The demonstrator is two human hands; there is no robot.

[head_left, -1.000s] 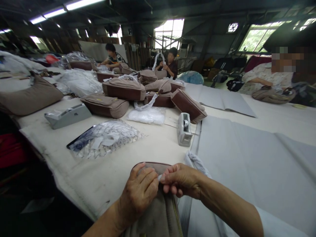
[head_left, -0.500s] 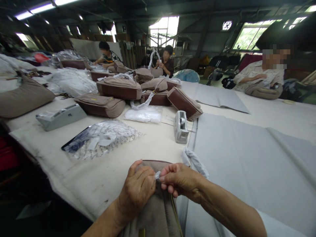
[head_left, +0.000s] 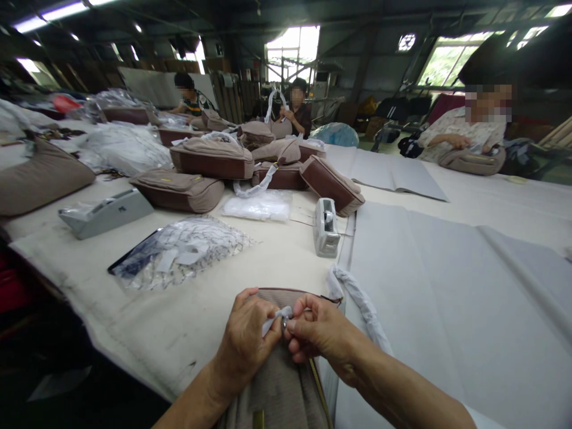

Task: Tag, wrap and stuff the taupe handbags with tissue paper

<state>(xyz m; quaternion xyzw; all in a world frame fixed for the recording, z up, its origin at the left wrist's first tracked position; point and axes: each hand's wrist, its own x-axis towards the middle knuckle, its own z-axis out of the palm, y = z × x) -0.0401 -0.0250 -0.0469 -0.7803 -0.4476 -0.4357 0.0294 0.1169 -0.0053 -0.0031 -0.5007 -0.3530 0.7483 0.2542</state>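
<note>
A taupe fabric bag [head_left: 279, 387] lies at the table's near edge under both my hands. My left hand [head_left: 248, 345] is closed, pinching a small white paper strip [head_left: 273, 317] at the bag's top. My right hand [head_left: 319, 330] is closed too, pinching the same spot, where a small metal zipper pull seems to sit between the fingertips. A twisted white paper wrap [head_left: 357, 298] trails off to the right of the bag.
A grey tape dispenser [head_left: 325, 227] stands ahead, a larger one [head_left: 107, 211] at left. A clear bag of paper pieces [head_left: 179, 250] lies in front. Several brown bags [head_left: 210, 158] are piled further back. Grey paper sheets [head_left: 447, 286] cover the right. Three people work at the far side.
My hands have shifted slightly toward me and the white strip now shows more between the fingertips. The view has tilted a little downward.
</note>
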